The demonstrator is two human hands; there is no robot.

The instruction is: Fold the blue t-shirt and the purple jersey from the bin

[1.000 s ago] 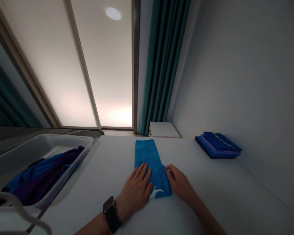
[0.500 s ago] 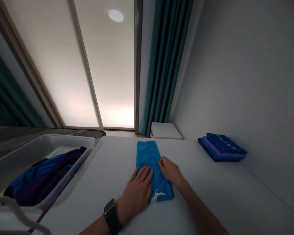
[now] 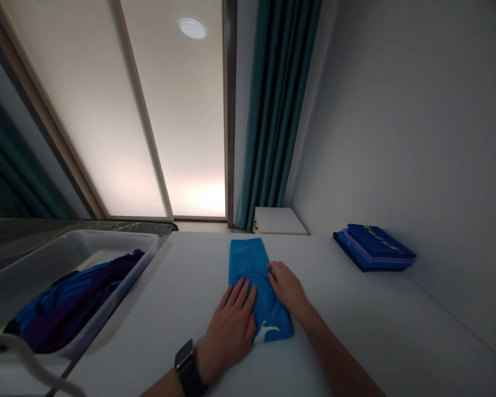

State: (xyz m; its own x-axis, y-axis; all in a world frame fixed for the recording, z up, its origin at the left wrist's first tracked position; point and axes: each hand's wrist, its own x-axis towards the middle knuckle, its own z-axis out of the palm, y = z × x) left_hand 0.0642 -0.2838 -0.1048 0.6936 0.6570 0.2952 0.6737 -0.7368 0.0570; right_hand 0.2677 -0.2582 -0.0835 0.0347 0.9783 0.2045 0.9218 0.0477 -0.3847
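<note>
A light blue garment [image 3: 250, 263], folded into a long narrow strip, lies on the white table [image 3: 355, 320] in front of me; a white logo shows at its near end. My left hand [image 3: 231, 325], with a dark watch on the wrist, rests flat on the strip's near left part, fingers stretched out. My right hand [image 3: 287, 286] lies against the strip's right edge, fingers extended over the cloth. Neither hand grips anything.
A clear plastic bin [image 3: 45, 264] at the left holds crumpled blue and purple clothes [image 3: 74, 298]. A stack of folded blue and purple garments [image 3: 374, 245] sits at the table's far right by the wall. A small white cabinet [image 3: 279, 220] and teal curtains [image 3: 273, 110] stand beyond.
My right hand slid forward along the strip's right edge, away from the near end. My left hand stayed flat on the cloth.
</note>
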